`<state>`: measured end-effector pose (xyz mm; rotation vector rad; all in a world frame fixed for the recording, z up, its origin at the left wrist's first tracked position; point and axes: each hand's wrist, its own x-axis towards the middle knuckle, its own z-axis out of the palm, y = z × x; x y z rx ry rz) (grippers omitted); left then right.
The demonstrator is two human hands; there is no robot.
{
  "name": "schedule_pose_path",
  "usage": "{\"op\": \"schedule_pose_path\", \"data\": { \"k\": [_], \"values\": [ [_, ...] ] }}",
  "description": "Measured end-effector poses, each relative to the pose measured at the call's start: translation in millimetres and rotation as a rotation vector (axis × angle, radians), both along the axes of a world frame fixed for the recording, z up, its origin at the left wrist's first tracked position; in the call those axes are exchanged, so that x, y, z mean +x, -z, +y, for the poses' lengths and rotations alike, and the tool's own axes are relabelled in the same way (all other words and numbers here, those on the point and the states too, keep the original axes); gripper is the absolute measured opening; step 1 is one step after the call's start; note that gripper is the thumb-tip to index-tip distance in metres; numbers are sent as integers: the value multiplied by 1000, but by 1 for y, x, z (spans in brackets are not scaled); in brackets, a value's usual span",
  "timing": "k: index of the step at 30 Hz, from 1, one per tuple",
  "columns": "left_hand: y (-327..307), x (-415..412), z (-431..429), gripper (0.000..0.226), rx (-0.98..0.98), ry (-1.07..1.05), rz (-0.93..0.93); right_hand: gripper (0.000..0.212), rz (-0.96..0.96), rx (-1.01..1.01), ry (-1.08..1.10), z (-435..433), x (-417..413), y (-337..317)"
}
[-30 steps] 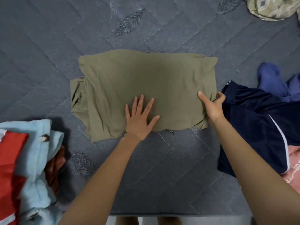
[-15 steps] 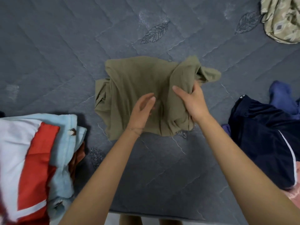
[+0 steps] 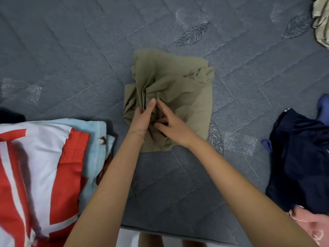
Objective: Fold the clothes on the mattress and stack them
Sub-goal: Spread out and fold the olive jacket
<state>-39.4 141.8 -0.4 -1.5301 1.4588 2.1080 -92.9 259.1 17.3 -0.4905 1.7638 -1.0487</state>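
An olive garment (image 3: 187,90) lies folded over on the grey quilted mattress (image 3: 71,50), creased and bunched toward its left side. Both my hands meet on its lower left part. My left hand (image 3: 142,120) stands edge-on with straight fingers pressed into the bunched cloth. My right hand (image 3: 171,127) lies beside it, index finger stretched forward and the other fingers curled into the fabric. A stack of folded clothes (image 3: 44,157), light blue beneath and white and red on top, sits at the left.
A dark navy garment (image 3: 299,157) lies loose at the right, with a blue piece (image 3: 323,107) behind it and a pink one (image 3: 311,227) in front. A beige patterned cloth (image 3: 322,24) sits at the far right corner. The mattress front edge (image 3: 178,234) runs along the bottom.
My right hand carried the garment's right side over to the left, halving its width. My left hand lifted from flat and now meets the right on the bunched cloth.
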Motion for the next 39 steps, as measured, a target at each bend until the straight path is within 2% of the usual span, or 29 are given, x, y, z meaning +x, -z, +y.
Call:
{"op": "schedule_pose_path", "data": {
  "k": [2, 4, 6, 8, 12, 15, 17, 20, 22, 24, 27, 30, 32, 35, 37, 39],
  "values": [
    [6, 0, 5, 64, -103, 18, -4, 73, 27, 1, 101, 6, -2, 2],
    [11, 0, 12, 46, -214, 57, 22, 67, 146, 32, 200, 12, -7, 5],
    [15, 3, 16, 30, -307, 43, 32, 57, 347, 100, 241, 19, -15, 10],
    [16, 10, 15, 13, -360, -70, 20, 52, 559, 158, 197, 28, -26, 16],
    [20, 32, -3, 12, -491, -256, -66, 62, 730, 287, 113, 38, -45, 26],
    [28, 46, -14, 21, -474, -220, -110, 76, 775, 380, 61, 36, -51, 34],
    [31, 48, -12, 37, -506, -130, -145, 86, 767, 430, 57, 34, -53, 37],
    [31, 47, -3, 69, -840, 82, -185, 96, 716, 452, 189, 34, -52, 41],
    [33, 45, 3, 75, -1059, 315, -148, 102, 601, 433, 354, 34, -52, 43],
    [41, 45, 6, 76, -1185, 608, -94, 110, 388, 351, 524, 34, -56, 46],
    [58, 51, 9, 82, -1179, 837, -111, 114, 59, 230, 703, 32, -63, 51],
    [73, 57, 8, 92, -1098, 924, -211, 101, -19, 234, 752, 29, -69, 58],
    [72, 57, 7, 96, -1067, 843, -184, 82, -84, 201, 803, 26, -73, 59],
    [64, 55, 6, 103, -901, 374, -149, 59, -69, 178, 790, 21, -76, 58],
    [63, 51, 2, 106, -698, 81, -149, 59, -52, 162, 769, 22, -76, 59],
    [60, 47, 0, 103, -625, -13, -163, 67, -59, 155, 752, 23, -73, 58]
  ]
}}
